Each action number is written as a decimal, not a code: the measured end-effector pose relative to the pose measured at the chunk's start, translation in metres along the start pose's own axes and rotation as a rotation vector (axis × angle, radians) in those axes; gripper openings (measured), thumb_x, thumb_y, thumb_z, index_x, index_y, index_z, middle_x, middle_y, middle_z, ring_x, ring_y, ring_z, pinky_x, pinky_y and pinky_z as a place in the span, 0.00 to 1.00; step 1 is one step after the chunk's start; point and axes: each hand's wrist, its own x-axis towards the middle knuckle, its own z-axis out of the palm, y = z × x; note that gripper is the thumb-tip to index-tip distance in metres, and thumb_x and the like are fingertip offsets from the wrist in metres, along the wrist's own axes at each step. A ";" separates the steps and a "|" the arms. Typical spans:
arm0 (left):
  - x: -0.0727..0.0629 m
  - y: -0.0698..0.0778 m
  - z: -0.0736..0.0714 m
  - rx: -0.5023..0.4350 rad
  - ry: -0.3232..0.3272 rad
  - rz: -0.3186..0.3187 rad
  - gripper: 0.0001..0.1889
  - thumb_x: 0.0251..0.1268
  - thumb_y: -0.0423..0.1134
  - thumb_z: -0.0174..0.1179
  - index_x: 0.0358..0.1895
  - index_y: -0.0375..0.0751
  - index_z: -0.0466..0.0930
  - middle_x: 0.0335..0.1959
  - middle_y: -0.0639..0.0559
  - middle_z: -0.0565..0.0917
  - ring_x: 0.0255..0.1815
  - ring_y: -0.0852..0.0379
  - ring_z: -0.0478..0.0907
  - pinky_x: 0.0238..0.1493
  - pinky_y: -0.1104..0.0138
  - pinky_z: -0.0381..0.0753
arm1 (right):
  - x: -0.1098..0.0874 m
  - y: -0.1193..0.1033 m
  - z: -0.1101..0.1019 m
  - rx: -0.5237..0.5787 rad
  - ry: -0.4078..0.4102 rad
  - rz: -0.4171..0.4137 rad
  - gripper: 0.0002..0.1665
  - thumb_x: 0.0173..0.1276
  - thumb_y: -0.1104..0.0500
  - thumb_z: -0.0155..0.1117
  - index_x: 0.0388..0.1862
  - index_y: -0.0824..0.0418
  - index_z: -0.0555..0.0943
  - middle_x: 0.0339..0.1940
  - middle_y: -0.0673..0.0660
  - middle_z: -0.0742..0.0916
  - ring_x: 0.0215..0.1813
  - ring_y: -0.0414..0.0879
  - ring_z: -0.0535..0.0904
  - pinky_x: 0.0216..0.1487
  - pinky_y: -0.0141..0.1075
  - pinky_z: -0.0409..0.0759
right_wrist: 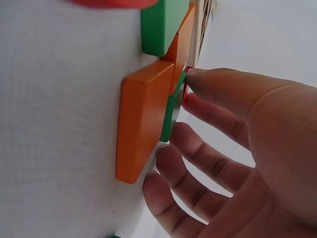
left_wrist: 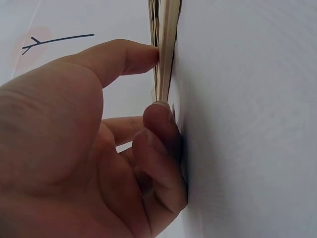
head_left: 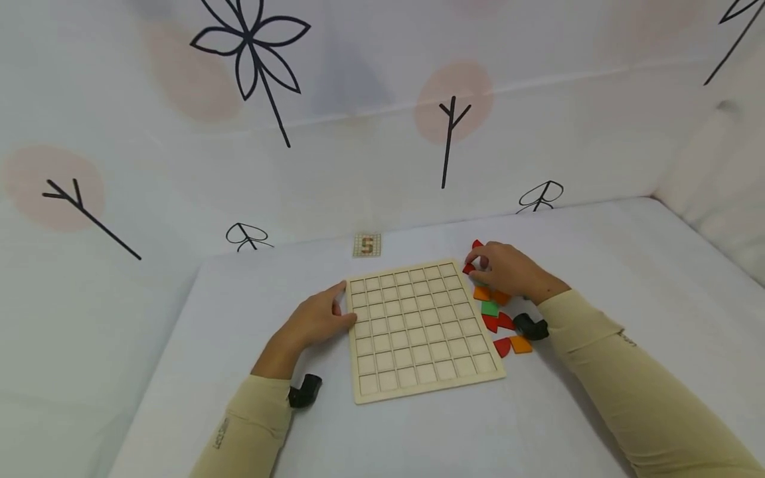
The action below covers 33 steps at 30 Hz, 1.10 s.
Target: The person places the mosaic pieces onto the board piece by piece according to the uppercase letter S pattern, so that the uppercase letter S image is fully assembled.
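A pale wooden grid board (head_left: 418, 325) lies flat on the white table, its squares bare. My left hand (head_left: 317, 317) holds the board's left edge near the far corner. In the left wrist view the thumb (left_wrist: 141, 58) touches the board's edge (left_wrist: 168, 44), with the other fingers curled beside it. Beyond the board's right side, my right hand (head_left: 508, 269) pinches a small red piece (head_left: 469, 269) between thumb and index finger. Under and beside that hand lie an orange piece (right_wrist: 143, 121) and a green piece (right_wrist: 171, 114).
Several flat red, orange and green pieces, among them a green square (head_left: 490, 308) and an orange one (head_left: 520, 344), lie along the board's right edge. A small pattern card (head_left: 367, 245) stands behind the board. A printed cloth (head_left: 370, 166) hangs at the back.
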 end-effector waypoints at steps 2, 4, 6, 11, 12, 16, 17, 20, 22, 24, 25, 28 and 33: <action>0.000 0.000 -0.001 0.002 0.005 -0.003 0.43 0.64 0.50 0.66 0.80 0.49 0.56 0.31 0.52 0.77 0.27 0.57 0.70 0.29 0.66 0.68 | 0.001 0.000 0.000 -0.003 0.009 0.000 0.17 0.70 0.58 0.65 0.55 0.62 0.82 0.42 0.62 0.81 0.37 0.50 0.74 0.33 0.37 0.74; 0.000 0.000 -0.001 0.002 0.009 -0.007 0.43 0.64 0.50 0.66 0.80 0.49 0.56 0.31 0.52 0.77 0.27 0.57 0.70 0.28 0.66 0.68 | 0.002 -0.002 -0.001 -0.008 0.014 0.007 0.17 0.69 0.58 0.66 0.55 0.62 0.82 0.42 0.62 0.82 0.38 0.51 0.74 0.34 0.37 0.74; 0.000 0.000 -0.001 0.002 0.009 -0.011 0.43 0.65 0.50 0.66 0.80 0.49 0.56 0.32 0.52 0.77 0.27 0.57 0.70 0.28 0.66 0.68 | 0.002 -0.003 -0.001 -0.010 0.013 0.017 0.18 0.69 0.58 0.67 0.55 0.62 0.82 0.42 0.62 0.82 0.39 0.52 0.75 0.35 0.37 0.75; -0.001 -0.002 -0.001 0.005 0.001 -0.010 0.43 0.65 0.50 0.65 0.80 0.49 0.55 0.32 0.52 0.77 0.27 0.57 0.70 0.28 0.66 0.67 | 0.003 -0.003 0.000 -0.014 0.002 0.041 0.21 0.69 0.57 0.67 0.58 0.65 0.80 0.44 0.64 0.83 0.40 0.53 0.76 0.38 0.39 0.77; -0.001 -0.002 -0.001 0.004 0.003 -0.009 0.43 0.65 0.51 0.65 0.80 0.49 0.56 0.31 0.52 0.77 0.27 0.57 0.70 0.28 0.66 0.68 | 0.003 -0.003 0.000 -0.010 0.005 0.043 0.22 0.69 0.57 0.67 0.58 0.65 0.80 0.44 0.64 0.83 0.41 0.53 0.76 0.39 0.39 0.77; -0.001 -0.003 -0.001 -0.005 0.013 -0.007 0.43 0.64 0.51 0.66 0.79 0.49 0.56 0.31 0.52 0.77 0.26 0.57 0.70 0.27 0.66 0.67 | 0.003 -0.003 0.000 -0.002 0.018 0.033 0.23 0.69 0.58 0.66 0.60 0.68 0.78 0.45 0.64 0.83 0.41 0.54 0.76 0.41 0.41 0.79; -0.001 -0.002 -0.001 -0.005 0.013 -0.007 0.43 0.64 0.51 0.66 0.79 0.49 0.56 0.31 0.52 0.77 0.26 0.57 0.70 0.27 0.66 0.67 | 0.004 -0.003 0.000 -0.004 0.020 0.036 0.23 0.69 0.58 0.66 0.60 0.68 0.79 0.45 0.64 0.84 0.42 0.53 0.76 0.42 0.42 0.79; -0.001 -0.003 0.000 -0.008 0.008 -0.005 0.43 0.64 0.51 0.66 0.79 0.49 0.56 0.30 0.52 0.77 0.26 0.57 0.70 0.27 0.66 0.67 | 0.003 -0.002 0.001 -0.010 0.014 0.043 0.22 0.69 0.58 0.65 0.59 0.67 0.80 0.45 0.64 0.84 0.42 0.53 0.76 0.41 0.41 0.78; -0.001 -0.003 0.000 -0.008 0.004 -0.005 0.43 0.64 0.51 0.66 0.79 0.49 0.56 0.31 0.52 0.77 0.26 0.58 0.69 0.27 0.66 0.67 | 0.003 -0.002 0.001 -0.014 0.009 0.047 0.22 0.69 0.58 0.66 0.58 0.67 0.80 0.44 0.64 0.84 0.42 0.53 0.76 0.41 0.41 0.78; -0.001 -0.002 0.001 -0.003 0.006 -0.005 0.43 0.64 0.51 0.66 0.79 0.49 0.56 0.30 0.52 0.77 0.26 0.57 0.69 0.27 0.66 0.67 | 0.003 -0.002 0.001 -0.012 0.008 0.046 0.21 0.69 0.58 0.66 0.58 0.67 0.81 0.44 0.64 0.83 0.41 0.53 0.76 0.40 0.40 0.78; -0.001 -0.002 0.001 0.001 0.010 -0.005 0.42 0.64 0.51 0.66 0.79 0.49 0.56 0.30 0.52 0.77 0.26 0.57 0.70 0.27 0.66 0.67 | 0.003 -0.002 0.000 -0.014 0.009 0.043 0.21 0.69 0.58 0.66 0.57 0.67 0.81 0.44 0.64 0.83 0.41 0.53 0.76 0.40 0.40 0.78; 0.000 -0.002 0.001 0.010 0.017 -0.005 0.42 0.64 0.51 0.65 0.79 0.50 0.57 0.30 0.52 0.77 0.26 0.57 0.70 0.27 0.66 0.67 | 0.003 -0.003 0.000 -0.017 0.016 0.042 0.21 0.69 0.58 0.66 0.57 0.67 0.81 0.43 0.63 0.84 0.41 0.53 0.76 0.40 0.41 0.78; 0.001 -0.001 0.001 0.017 0.007 -0.008 0.42 0.64 0.51 0.65 0.80 0.50 0.56 0.31 0.52 0.76 0.27 0.57 0.70 0.28 0.65 0.67 | 0.001 -0.003 -0.001 -0.023 0.022 0.047 0.21 0.68 0.58 0.67 0.55 0.68 0.82 0.42 0.63 0.84 0.41 0.53 0.77 0.42 0.43 0.79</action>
